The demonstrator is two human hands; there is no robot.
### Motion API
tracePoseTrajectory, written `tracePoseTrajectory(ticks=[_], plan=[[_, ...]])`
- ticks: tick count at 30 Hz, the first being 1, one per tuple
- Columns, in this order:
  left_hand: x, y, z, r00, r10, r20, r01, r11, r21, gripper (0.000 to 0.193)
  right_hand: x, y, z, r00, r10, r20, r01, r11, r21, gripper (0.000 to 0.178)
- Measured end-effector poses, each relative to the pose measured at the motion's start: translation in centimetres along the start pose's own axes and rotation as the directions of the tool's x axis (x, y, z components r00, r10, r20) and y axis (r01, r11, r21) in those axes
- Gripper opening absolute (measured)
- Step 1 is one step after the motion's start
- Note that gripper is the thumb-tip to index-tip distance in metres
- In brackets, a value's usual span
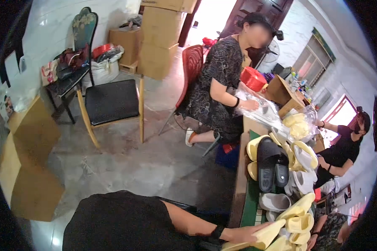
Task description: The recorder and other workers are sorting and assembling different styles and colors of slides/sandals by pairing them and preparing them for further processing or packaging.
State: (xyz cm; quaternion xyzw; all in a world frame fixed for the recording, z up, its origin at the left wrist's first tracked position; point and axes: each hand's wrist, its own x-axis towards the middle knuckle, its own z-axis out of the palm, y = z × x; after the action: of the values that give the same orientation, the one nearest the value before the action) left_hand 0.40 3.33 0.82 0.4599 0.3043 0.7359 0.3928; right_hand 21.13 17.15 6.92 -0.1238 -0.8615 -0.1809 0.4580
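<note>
My left hand [243, 235] reaches in at the lower edge from a black sleeve, with a dark band at the wrist. Its fingers close on the edge of a pale yellow slipper [270, 234], which is partly cut off by the frame's lower edge. Beside it on the table lie more yellow slippers [299, 224] and a light grey slipper [275, 202]. Farther along, a pair of black slippers [265, 165] rests on top of yellow ones. My right hand is out of view.
Across the table [237, 194], a hand [312, 241] of another person is near the slippers. A seated person [215, 83] handles clear plastic at the far end; another person [341, 157] stands at the right. Chairs [112, 102] and cardboard boxes [158, 42] stand to the left and back.
</note>
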Motion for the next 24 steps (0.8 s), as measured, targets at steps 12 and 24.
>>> tracePoseTrajectory(ticks=[12,24], plan=[[-2.8,-1.1,-1.7,0.990,0.106,-0.098,0.062,0.304,0.951,0.064,-1.2,-0.8,-2.9,0.713,0.322,0.623,-0.421,0.907,0.012,0.058],[-3.4,-0.5,0.0,0.980,-0.179,0.086,0.037,0.592,0.805,0.060,2.2,-1.5,0.5,0.664,0.090,0.742,-0.443,0.847,0.294,0.044]])
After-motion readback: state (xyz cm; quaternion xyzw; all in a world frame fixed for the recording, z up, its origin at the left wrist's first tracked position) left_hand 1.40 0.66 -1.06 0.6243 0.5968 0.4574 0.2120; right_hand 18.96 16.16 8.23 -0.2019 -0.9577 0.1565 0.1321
